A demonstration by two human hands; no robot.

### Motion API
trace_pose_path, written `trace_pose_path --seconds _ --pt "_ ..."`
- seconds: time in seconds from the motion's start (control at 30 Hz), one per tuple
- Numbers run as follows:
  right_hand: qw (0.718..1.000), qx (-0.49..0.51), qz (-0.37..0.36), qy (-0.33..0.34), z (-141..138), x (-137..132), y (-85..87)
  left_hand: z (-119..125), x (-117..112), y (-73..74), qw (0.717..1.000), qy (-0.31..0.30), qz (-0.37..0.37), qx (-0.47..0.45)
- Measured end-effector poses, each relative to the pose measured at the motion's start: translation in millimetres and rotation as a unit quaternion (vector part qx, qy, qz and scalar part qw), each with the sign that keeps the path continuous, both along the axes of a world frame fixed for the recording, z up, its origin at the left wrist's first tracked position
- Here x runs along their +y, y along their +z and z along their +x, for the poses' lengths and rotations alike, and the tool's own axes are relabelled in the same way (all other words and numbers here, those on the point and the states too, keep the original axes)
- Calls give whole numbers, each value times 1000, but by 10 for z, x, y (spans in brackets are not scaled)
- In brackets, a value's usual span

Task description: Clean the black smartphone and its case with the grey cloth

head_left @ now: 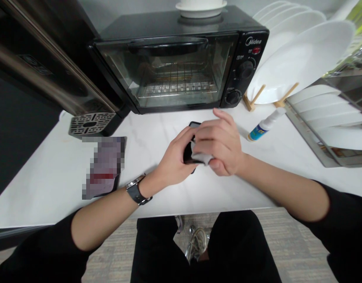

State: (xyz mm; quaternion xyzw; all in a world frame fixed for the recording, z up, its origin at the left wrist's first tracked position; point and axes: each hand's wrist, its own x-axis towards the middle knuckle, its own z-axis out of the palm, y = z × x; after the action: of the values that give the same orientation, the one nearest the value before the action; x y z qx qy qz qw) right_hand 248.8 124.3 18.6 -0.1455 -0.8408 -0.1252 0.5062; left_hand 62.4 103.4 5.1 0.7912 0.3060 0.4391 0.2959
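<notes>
The left hand [173,159] curls closed around a glossy black smartphone [188,152], and the right hand [220,143] pinches one soft pale cloth [203,158] against it, both in front of the glass-doored black toaster oven [169,70]; one white-and-blue plastic spray bottle [266,125] lies front-right of the oven on the white marble counter [157,196]

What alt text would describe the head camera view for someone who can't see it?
The left hand holds a dark flat object, perhaps a phone, while the right hand presses a pale cloth against it, above a white counter. A black toaster oven stands beyond, and a small spray bottle lies nearby.
</notes>
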Motion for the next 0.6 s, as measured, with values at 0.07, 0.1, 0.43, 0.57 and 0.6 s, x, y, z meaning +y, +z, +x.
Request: trace_pose_path --seconds 0.07,0.1,0.43,0.57,0.6 --pt "997 44 -55 -33 18 73 -18 -3 -7 9 1000 15 21 14" --pt "995 62 -75 -37 19 96 -23 -4 -9 14 999 29 25 22" --pt "999 1 -33 -42 -17 -3 6 -1 29 -10 999 4 37 -3" --pt "992 38 -88 -79 -3 38 1 -6 13 -7 999 30 25 9" --pt "995 33 -69 -66 -11 13 8 -7 11 -6 999 21 31 2"
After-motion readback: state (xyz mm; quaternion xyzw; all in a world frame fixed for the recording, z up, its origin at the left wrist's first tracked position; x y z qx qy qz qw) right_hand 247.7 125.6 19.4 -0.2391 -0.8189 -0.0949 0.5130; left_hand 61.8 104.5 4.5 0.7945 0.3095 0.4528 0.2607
